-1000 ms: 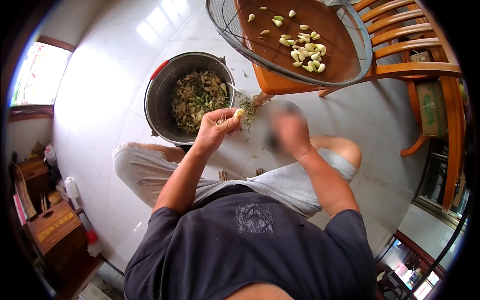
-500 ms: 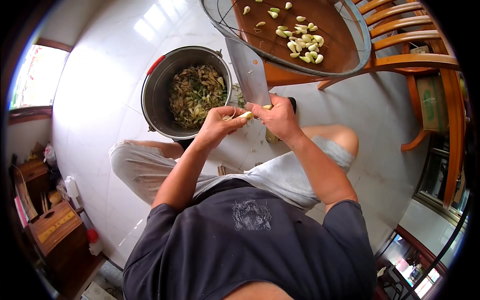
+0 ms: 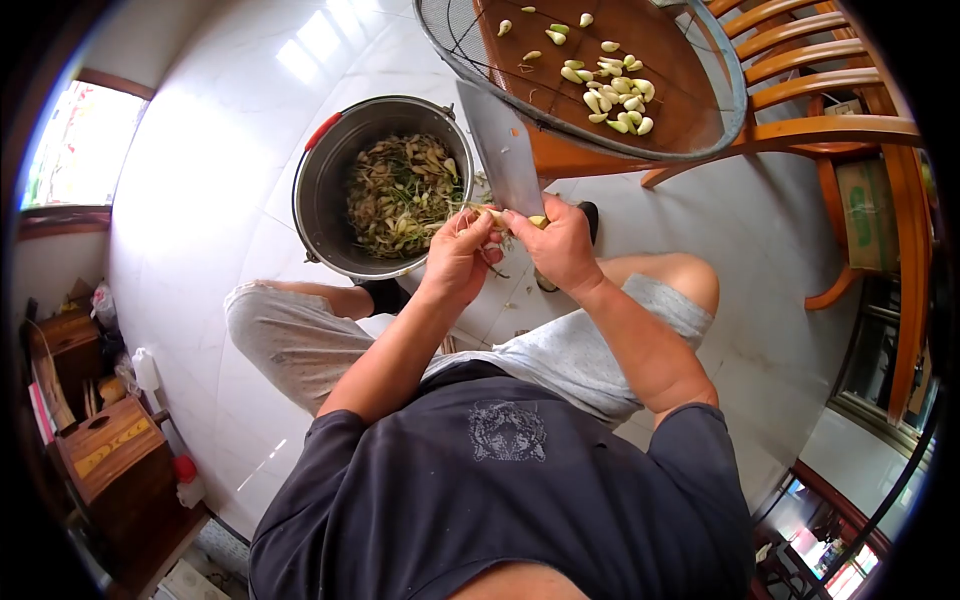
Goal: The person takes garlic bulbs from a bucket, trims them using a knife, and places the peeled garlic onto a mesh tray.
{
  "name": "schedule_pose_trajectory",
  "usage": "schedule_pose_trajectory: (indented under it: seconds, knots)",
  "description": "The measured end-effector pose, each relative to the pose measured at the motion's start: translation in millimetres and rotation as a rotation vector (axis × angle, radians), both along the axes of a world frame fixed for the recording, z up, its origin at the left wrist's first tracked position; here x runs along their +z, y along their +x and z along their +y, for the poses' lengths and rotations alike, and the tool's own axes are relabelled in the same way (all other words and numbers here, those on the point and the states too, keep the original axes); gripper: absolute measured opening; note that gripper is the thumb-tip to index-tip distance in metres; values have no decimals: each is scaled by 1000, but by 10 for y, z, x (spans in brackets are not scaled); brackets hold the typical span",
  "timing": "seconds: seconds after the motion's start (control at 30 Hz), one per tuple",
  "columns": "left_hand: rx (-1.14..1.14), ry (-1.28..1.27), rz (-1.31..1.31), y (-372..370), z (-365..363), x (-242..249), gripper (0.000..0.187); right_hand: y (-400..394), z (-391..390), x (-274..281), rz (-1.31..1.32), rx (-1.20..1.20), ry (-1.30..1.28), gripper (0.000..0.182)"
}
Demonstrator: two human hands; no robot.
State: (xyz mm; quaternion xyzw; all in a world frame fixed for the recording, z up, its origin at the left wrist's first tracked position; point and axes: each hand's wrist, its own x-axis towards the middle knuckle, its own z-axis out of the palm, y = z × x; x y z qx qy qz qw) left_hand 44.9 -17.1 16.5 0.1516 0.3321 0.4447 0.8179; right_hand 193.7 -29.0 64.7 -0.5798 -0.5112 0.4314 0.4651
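My left hand (image 3: 457, 256) pinches a pale garlic clove (image 3: 494, 214) with stringy bits hanging about it. My right hand (image 3: 566, 250) is wrapped round the handle of a broad cleaver (image 3: 503, 150), whose blade points up and away from me. The right thumb presses near the clove, close to the blade's lower end. Both hands meet just beside the rim of a metal bucket (image 3: 303, 205), which holds a heap of peelings (image 3: 400, 190) in brown, yellow and green. Several peeled cloves (image 3: 625, 95) lie in a round mesh sieve (image 3: 590, 148) beyond the cleaver.
The sieve rests on a brown wooden chair (image 3: 800, 125) at the upper right. The bucket's handle has a red grip (image 3: 323, 131). Scraps lie on the pale tiled floor (image 3: 190, 330) between my feet. Wooden boxes (image 3: 110, 450) stand at the left.
The clove has shifted in my left fingers, and more loose skin shows round it. My left hand has moved slightly right, nearer the right hand. The view has shifted slightly.
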Motion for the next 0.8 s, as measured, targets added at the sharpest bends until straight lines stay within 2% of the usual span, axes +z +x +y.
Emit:
schedule_pose_trajectory:
  seconds: [0.07, 0.2, 0.3, 0.53, 0.6, 0.8]
  knots:
    - [37, 45, 201, 22, 15, 205, 19, 43, -3, -17, -200, 10, 144, 17]
    - [-143, 105, 180, -231, 139, 183, 13, 155, -16, -23, -403, 96, 381, 19]
    - [-103, 48, 226, -284, 138, 122, 14, 218, -29, -24, -544, 194, 513, 22]
    - [-69, 23, 230, -234, 121, 82, 9, 212, -61, -45, -640, 226, 503, 26]
    - [-66, 28, 234, -247, 127, 37, 3, 212, -63, -61, -655, 230, 507, 26]
    - [-41, 19, 317, -205, 136, 87, 5, 218, -50, -11, -741, 268, 558, 25]
